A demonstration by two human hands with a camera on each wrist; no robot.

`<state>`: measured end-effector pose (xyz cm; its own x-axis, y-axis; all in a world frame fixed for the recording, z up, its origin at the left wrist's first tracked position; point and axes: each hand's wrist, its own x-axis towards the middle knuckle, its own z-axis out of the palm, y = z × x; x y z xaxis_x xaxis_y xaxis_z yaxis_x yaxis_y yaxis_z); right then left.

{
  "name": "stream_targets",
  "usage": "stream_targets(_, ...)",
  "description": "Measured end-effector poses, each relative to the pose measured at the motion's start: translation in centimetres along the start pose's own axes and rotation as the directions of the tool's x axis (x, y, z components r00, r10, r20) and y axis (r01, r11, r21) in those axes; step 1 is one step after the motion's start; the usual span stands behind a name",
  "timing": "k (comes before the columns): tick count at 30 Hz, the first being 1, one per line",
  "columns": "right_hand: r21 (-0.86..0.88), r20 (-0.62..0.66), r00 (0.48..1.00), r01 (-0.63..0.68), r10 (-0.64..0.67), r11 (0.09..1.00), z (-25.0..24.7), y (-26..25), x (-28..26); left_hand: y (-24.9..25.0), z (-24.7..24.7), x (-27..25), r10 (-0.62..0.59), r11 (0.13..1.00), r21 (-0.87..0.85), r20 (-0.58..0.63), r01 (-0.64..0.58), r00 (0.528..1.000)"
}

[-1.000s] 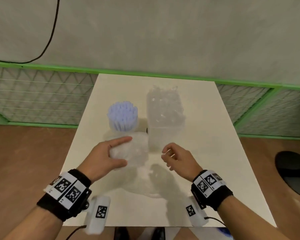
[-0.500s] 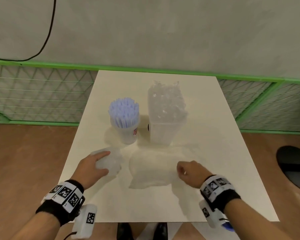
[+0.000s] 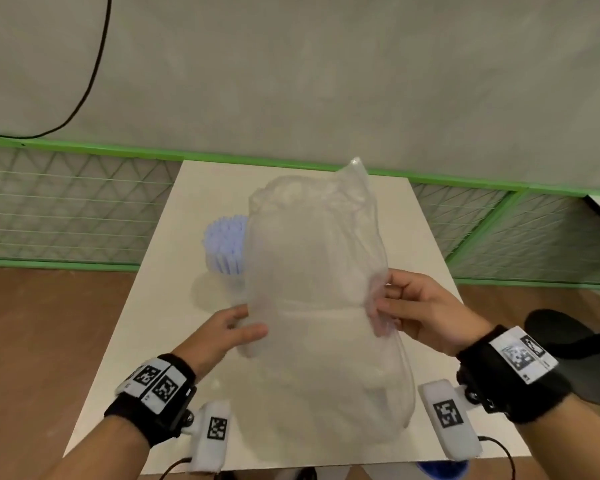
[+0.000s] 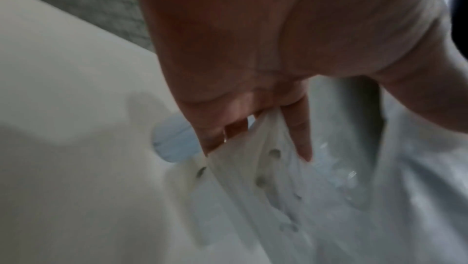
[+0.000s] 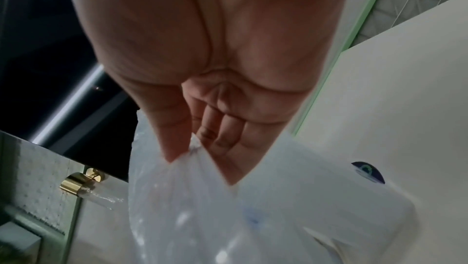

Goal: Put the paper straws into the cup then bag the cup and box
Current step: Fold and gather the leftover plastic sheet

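A translucent plastic bag hangs spread between my two hands above the white table. My left hand pinches its left edge between thumb and fingers; small punched holes show in the bag there. On the right edge, my right hand pinches the bag. Pale blue paper straws stand in a cup at the left, half covered by the bag; they also appear as a blur in the left wrist view. The clear box shows only dimly through the film.
A green-framed mesh fence runs behind the table. A black cable hangs on the grey wall. A dark round object lies on the brown floor at the right. Something blue peeks out under the table's near edge.
The bag lay on the table under my hands; now both hands have lifted it and hold it spread upright in front of the cup and box.
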<state>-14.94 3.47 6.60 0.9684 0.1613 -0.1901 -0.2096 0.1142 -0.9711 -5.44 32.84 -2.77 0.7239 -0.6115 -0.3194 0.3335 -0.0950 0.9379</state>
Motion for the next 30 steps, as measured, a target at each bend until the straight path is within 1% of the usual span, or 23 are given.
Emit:
stream_targets(2, -0.05, -0.054, 0.998, -0.015, 0.013, 0.999, 0.0, -0.3, 0.1, 1.7, 0.6, -0.1, 0.025, 0.996, -0.082, 0.011, -0.024, 1.0)
stream_targets(4, -0.098, -0.114, 0.993, -0.052, 0.04, 0.994, -0.1, -0.6, 0.1, 3.2, 0.8, -0.4, 0.044, 0.992, -0.12, 0.017, -0.041, 0.999)
stream_targets(7, -0.122, -0.165, 0.984, -0.081, 0.06, 0.989, -0.2, -0.9, 0.2, 4.9, 0.7, -1.0, 0.087, 0.99, -0.112, 0.055, -0.081, 0.995)
stream_targets(9, -0.137, -0.199, 0.98, -0.061, 0.033, 0.989, -0.2, -0.9, 0.5, 5.7, 0.9, -1.4, 0.086, 0.993, -0.091, 0.098, -0.077, 0.992)
stream_targets(11, -0.14, -0.221, 0.975, -0.04, 0.008, 0.989, -0.2, -1.1, 0.7, 6.4, 1.1, -1.6, 0.104, 0.994, -0.052, 0.096, -0.1, 0.99)
stream_targets(14, -0.092, -0.229, 0.973, 0.011, -0.032, 0.996, -0.5, -1.7, 0.9, 7.6, 1.1, -1.7, 0.19, 0.982, -0.022, 0.037, -0.19, 0.981)
stream_targets(16, -0.023, -0.236, 0.969, 0.067, -0.07, 0.998, -0.6, -1.9, 0.9, 8.3, 0.9, -1.7, 0.239, 0.971, 0.017, 0.023, -0.24, 0.971)
stream_targets(19, 0.106, -0.268, 0.959, 0.128, -0.095, 0.986, -0.3, -1.9, 1.2, 9.0, 0.7, -1.6, 0.326, 0.945, -0.032, 0.018, -0.325, 0.945)
stream_targets(21, 0.135, -0.284, 0.954, 0.139, -0.096, 0.981, -0.1, -2.1, 1.6, 9.2, 0.6, -1.5, 0.383, 0.923, -0.049, 0.023, -0.381, 0.924)
stream_targets(23, 0.136, -0.278, 0.958, 0.118, -0.076, 0.984, -0.4, -2.7, 1.6, 9.6, 0.6, -1.4, 0.391, 0.92, -0.03, 0.029, -0.39, 0.92)
stream_targets(26, 0.202, -0.168, 0.984, 0.1, -0.066, 0.974, -1.0, -3.7, 1.6, 10.1, 0.5, -1.3, 0.355, 0.935, 0.006, 0.031, -0.355, 0.934)
stream_targets(27, 0.191, -0.14, 0.987, 0.11, -0.084, 0.975, -1.1, -3.8, 1.6, 10.4, 0.7, -1.4, 0.35, 0.937, -0.007, 0.038, -0.35, 0.936)
stream_targets(30, 0.035, -0.124, 0.979, 0.167, -0.161, 0.985, -1.7, -3.6, 1.8, 11.4, 0.9, -1.9, 0.346, 0.935, -0.098, 0.027, -0.342, 0.938)
